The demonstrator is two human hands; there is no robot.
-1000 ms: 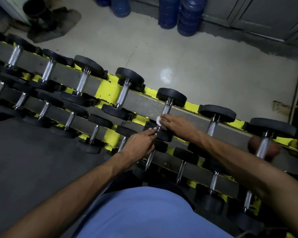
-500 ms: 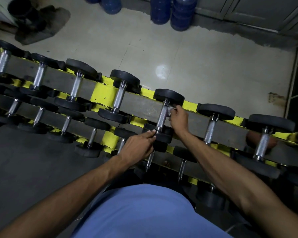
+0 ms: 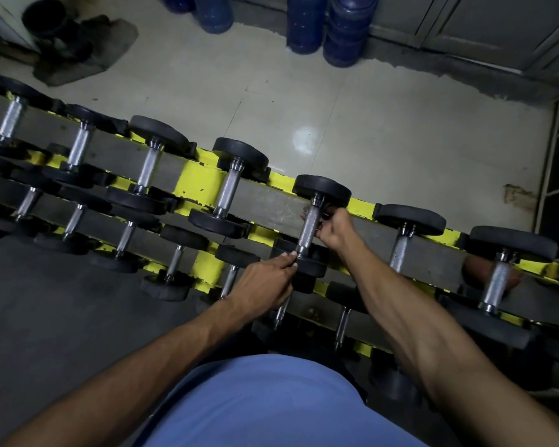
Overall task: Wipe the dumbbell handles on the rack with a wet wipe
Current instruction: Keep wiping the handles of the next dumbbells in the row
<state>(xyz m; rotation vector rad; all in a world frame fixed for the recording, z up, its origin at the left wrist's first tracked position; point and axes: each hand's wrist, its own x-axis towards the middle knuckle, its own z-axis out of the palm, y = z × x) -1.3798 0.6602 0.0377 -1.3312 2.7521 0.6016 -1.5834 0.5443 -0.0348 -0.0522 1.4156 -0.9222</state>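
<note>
— Which dumbbell (image 3: 322, 189)?
— Upper tier of the rack (image 3: 198, 185), fifth from the left in view. It lies across the grey rail, one black head on the far side and one on the near side.
— Right hand (image 3: 336, 226)?
— It grasps the handle (image 3: 309, 228) from the right, just under the far head. The fingers curl beneath the bar and the tips show past its left side.
— Left hand (image 3: 262, 281)?
— The fingertips are bunched and pinch the near end of the same handle, at the collar against the near head.
— Wet wipe?
— Cannot make it out.
— Surroundings?
— A lower tier of smaller dumbbells sits nearer the person. Pale floor tiles lie beyond the rack. Blue jugs (image 3: 306, 24) stand at the far wall.
</note>
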